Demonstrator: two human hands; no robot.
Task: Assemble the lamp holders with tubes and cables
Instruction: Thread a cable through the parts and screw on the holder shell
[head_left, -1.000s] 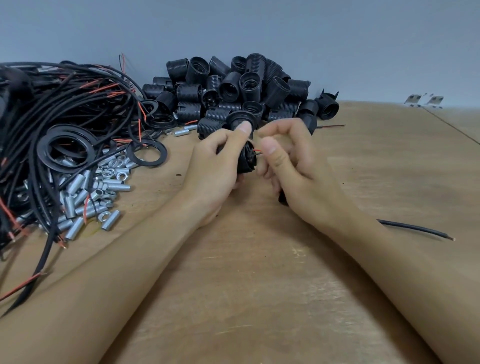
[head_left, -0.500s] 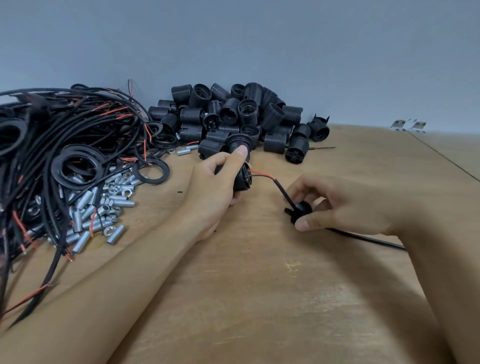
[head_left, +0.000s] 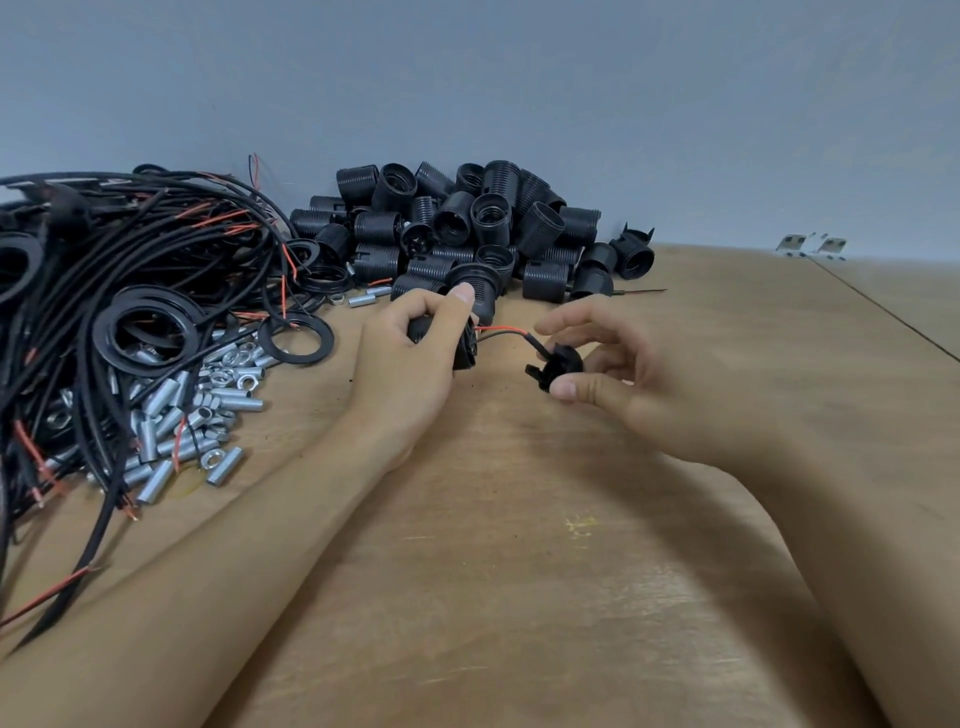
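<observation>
right hand (head_left: 639, 384) has lifted the black cap (head_left: 558, 366) off the table (head_left: 519, 571) since half a second ago, now pinching it between thumb and curled fingers, index finger stretched out loose above. left hand (head_left: 410, 364) still wraps the lamp holder body (head_left: 465, 345), thumb on top, just in front of the holder pile (head_left: 467, 228). red and black wires (head_left: 501, 332) run between body and cap, shorter span than before. looks like the cap is sliding up the cable to close onto the body next; wires could get nipped.
</observation>
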